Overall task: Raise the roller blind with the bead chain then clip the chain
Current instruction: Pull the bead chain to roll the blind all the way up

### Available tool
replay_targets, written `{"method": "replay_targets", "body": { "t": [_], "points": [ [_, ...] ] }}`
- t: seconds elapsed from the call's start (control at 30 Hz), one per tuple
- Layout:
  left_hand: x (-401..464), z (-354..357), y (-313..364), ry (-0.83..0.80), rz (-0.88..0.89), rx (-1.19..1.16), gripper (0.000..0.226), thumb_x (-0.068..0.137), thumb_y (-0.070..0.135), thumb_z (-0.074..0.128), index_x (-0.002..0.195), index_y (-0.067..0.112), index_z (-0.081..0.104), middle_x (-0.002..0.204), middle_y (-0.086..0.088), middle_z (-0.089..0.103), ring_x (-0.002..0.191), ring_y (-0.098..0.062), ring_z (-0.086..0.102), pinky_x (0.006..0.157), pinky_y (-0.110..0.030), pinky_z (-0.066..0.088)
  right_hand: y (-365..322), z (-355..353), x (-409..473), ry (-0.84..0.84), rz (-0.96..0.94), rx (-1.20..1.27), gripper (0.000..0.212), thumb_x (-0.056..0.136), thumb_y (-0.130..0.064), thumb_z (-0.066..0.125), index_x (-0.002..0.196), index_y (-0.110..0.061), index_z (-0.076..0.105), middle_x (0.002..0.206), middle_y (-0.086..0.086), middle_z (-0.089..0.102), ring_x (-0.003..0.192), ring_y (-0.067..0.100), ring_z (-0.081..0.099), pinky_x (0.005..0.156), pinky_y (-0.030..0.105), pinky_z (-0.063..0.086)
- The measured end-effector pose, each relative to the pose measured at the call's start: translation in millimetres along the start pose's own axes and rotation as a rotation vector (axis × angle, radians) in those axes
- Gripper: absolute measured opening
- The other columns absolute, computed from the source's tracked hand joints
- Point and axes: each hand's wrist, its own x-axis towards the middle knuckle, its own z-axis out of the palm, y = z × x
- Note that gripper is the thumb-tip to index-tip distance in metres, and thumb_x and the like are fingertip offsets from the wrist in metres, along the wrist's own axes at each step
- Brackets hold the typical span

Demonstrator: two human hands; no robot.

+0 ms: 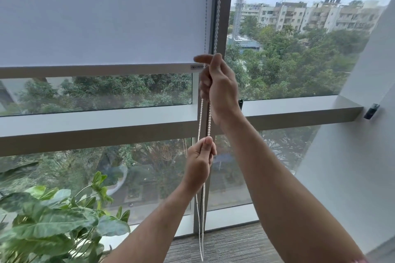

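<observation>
Head view. White plastic bead chain [199, 121] hangs vertically along the dark window mullion [222, 17], both strands running through both hands. Right hand [218, 85] grips it higher, beside the bottom bar of the white fabric roller blind [102, 13]; left hand [198, 162] pinches it lower, nearer the camera. Blind covers the upper left pane. Grey carpet [230, 245] below; leafy green plant [53, 215] near left.

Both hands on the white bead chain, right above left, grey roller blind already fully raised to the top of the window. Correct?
Not quite. The head view shows the grey roller blind only partly raised: its bottom bar sits about level with the right hand, still covering the upper pane. The rest holds: both hands grip the white bead chain, right above the left hand.
</observation>
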Motion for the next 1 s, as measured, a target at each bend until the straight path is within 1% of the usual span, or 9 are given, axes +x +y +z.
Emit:
{"method": "replay_targets", "body": {
  "t": [0.13,0.27,0.37,0.43,0.53,0.67,0.77,0.9,1.0],
  "points": [
    [3.4,-6.8,-1.8,-0.059,0.015,-0.014,0.043,0.101,0.03,0.043,0.063,0.014,0.055,0.046,0.008,0.036,0.041,-0.006,0.028,0.041,-0.018,0.025,3.9,4.6,-4.7,0.061,-0.112,0.032,0.04,0.107,-0.023,0.034,0.074,-0.013,0.054,0.053,0.001,0.032,0.041,0.008,0.026,0.038,0.028,0.02],
    [9.5,-22.5,-8.5,-0.167,0.023,0.056,0.051,0.098,0.042,0.038,0.064,0.018,0.069,0.047,-0.011,0.048,0.041,-0.015,0.044,0.045,-0.026,0.035,14.2,3.5,-14.7,0.098,-0.148,-0.054,0.039,0.105,-0.027,0.037,0.07,-0.017,0.053,0.051,0.0,0.037,0.04,0.011,0.029,0.037,0.027,0.023],
    [26.2,-31.7,-1.6,-0.111,0.033,0.106,0.052,0.094,0.051,0.034,0.078,0.026,0.077,0.065,-0.001,0.072,0.058,-0.013,0.066,0.058,-0.027,0.05,29.2,3.3,-29.3,0.086,-0.132,-0.056,0.038,0.102,-0.03,0.04,0.069,-0.021,0.054,0.049,-0.006,0.037,0.041,0.009,0.028,0.037,0.023,0.023],
    [41.7,-33.8,16.1,-0.028,0.045,0.131,0.05,0.092,0.056,0.032,0.086,0.034,0.077,0.078,0.003,0.077,0.074,-0.011,0.071,0.066,-0.028,0.053,37.1,1.1,-38.8,0.084,-0.102,-0.066,0.038,0.101,-0.033,0.041,0.067,-0.024,0.055,0.049,-0.009,0.037,0.042,0.007,0.028,0.038,0.022,0.025],
    [65.8,-26.4,62.1,0.022,0.125,0.099,0.048,0.096,0.052,0.032,0.097,0.032,0.075,0.091,0.002,0.077,0.092,-0.016,0.071,0.074,-0.033,0.055,41.8,-2.8,-45.3,0.082,-0.098,-0.063,0.038,0.099,-0.033,0.042,0.064,-0.028,0.056,0.049,-0.015,0.041,0.042,0.003,0.031,0.04,0.018,0.029],
    [89.4,-0.1,142.4,-0.067,0.263,-0.047,0.045,0.102,0.04,0.031,0.111,0.012,0.064,0.091,-0.01,0.069,0.083,-0.026,0.068,0.073,-0.042,0.057,48.0,-6.4,-52.8,0.094,-0.052,-0.088,0.041,0.101,-0.029,0.042,0.062,-0.026,0.055,0.048,-0.009,0.037,0.042,0.006,0.029,0.039,0.023,0.025],
    [101.4,23.9,191.3,-0.158,0.306,-0.086,0.042,0.105,0.036,0.027,0.115,0.01,0.059,0.084,-0.008,0.064,0.067,-0.02,0.062,0.055,-0.031,0.051,55.0,-8.0,-64.5,0.08,-0.018,-0.116,0.041,0.102,-0.031,0.04,0.064,-0.022,0.053,0.05,-0.005,0.036,0.044,0.007,0.029,0.04,0.025,0.023],
    [107.4,43.8,204.9,-0.058,0.302,-0.064,0.039,0.105,0.03,0.037,0.097,0.007,0.067,0.054,0.003,0.042,0.043,-0.009,0.033,0.04,-0.024,0.022,58.0,-14.8,-72.3,0.066,0.003,-0.144,0.04,0.103,-0.027,0.039,0.066,-0.018,0.052,0.051,-0.007,0.037,0.045,0.009,0.029,0.041,0.023,0.025],
    [104.1,51.2,196.8,0.055,0.397,-0.074,0.037,0.105,0.026,0.04,0.08,0.014,0.067,0.052,0.002,0.035,0.042,-0.008,0.028,0.041,-0.026,0.02,53.3,-21.6,-68.0,0.005,0.049,-0.096,0.042,0.104,-0.027,0.037,0.066,-0.019,0.054,0.049,-0.008,0.037,0.043,0.007,0.029,0.039,0.02,0.026]
  ]
}}
